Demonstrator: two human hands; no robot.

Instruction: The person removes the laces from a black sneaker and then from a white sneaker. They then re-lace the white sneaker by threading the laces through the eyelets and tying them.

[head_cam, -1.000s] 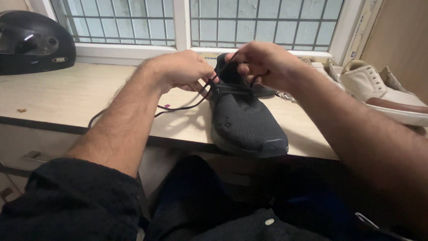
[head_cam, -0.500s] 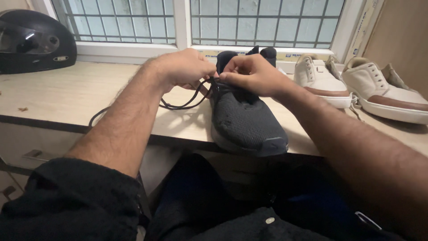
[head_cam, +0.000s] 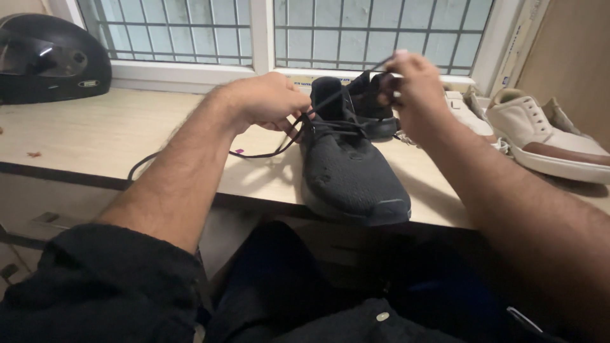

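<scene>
Two hands work one black shoe (head_cam: 351, 171), which sits on the pale desk (head_cam: 95, 136) with its toe hanging over the front edge. Its black lace (head_cam: 267, 152) runs from the eyelets out to the left, where it trails across the desk and drops off the edge. The left hand (head_cam: 264, 101) is closed beside the shoe's collar, pinching the lace close to the eyelets. The right hand (head_cam: 416, 86) is raised above and behind the shoe, fingertips pinched on the other end of the lace, drawn taut and slanting up from the tongue.

A hard upward pull could tip or drag the shoe off the edge — nothing pins it down. The slack end hanging off the desk might snag. A white shoe (head_cam: 546, 133) and a black helmet (head_cam: 51, 57) sit well apart.
</scene>
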